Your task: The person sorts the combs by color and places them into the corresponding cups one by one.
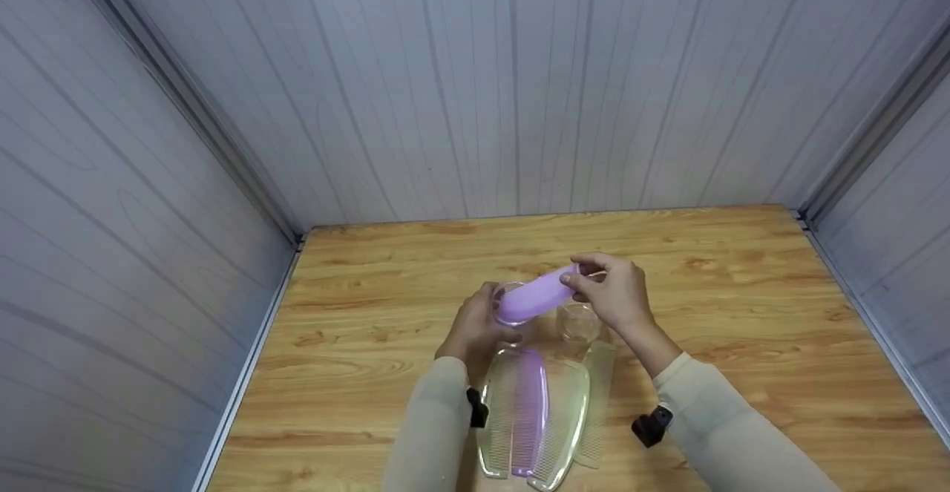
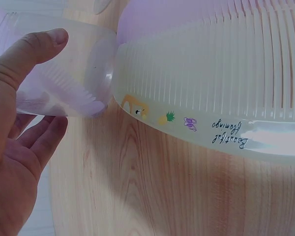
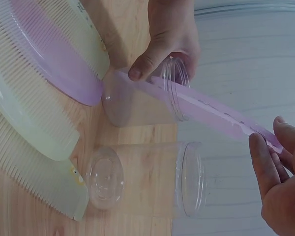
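Observation:
My left hand (image 1: 475,325) grips a clear plastic jar (image 3: 137,105) round its side, thumb on the near wall. Between the thumb and fingers of my right hand (image 1: 617,295) is one end of a translucent purple comb (image 1: 538,295). The comb slants through the jar's mouth, and its lower end shows inside through the wall in both wrist views. A second clear jar (image 3: 147,179) stands upright on the table beside the first, just under the right hand in the head view.
Several combs lie side by side in front of the jars, between the forearms: a purple comb (image 1: 530,410) among pale green ones, such as the curved green comb (image 1: 575,403). The wood-grain table (image 1: 356,403) is enclosed by white panel walls (image 1: 475,91).

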Demonstrator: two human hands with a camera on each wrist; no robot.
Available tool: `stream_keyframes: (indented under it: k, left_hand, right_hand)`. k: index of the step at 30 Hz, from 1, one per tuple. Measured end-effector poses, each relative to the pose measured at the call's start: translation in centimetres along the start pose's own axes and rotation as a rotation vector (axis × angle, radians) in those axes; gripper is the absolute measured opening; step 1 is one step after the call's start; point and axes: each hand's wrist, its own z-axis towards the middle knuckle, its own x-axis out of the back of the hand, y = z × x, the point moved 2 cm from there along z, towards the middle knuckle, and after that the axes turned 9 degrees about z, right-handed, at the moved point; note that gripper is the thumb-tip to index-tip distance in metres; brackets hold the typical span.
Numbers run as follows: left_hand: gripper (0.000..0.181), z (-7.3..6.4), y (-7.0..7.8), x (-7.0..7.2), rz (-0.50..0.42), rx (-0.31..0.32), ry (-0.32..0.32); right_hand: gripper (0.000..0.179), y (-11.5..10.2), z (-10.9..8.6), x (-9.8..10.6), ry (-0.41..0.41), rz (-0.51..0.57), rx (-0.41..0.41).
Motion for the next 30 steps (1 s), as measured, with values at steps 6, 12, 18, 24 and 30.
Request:
stream_keyframes:
  k: [6, 12, 18, 24, 30]
  left_hand:
    - [0.09, -0.3, 0.1, 0.0, -0.038, 0.018, -0.007]
    - [0.091, -0.5, 0.4, -0.2, -0.092, 0.039, -0.023]
    - [0.089, -0.5, 0.6, -0.3, -0.014, 0.012, -0.019]
    - [0.09, -0.6, 0.6, -0.5, 0.029, 0.0, -0.031]
    - [0.092, -0.5, 0.8, -0.6, 0.011, 0.01, -0.04]
  right_hand:
    - [0.035, 0.4, 0.6, -0.7, -0.008, -0.041, 0.008]
    - [0.034, 0.9, 0.8, -0.9, -0.02, -0.161, 0.03]
    - [0.035, 1.3, 0.8, -0.9, -0.072, -0.198, 0.025]
    - [0.035, 1.6, 0.5, -1.1, -0.117, -0.209, 0.019]
    - [0.037, 1.7, 0.3, -1.0, -0.121, -0.19, 0.025]
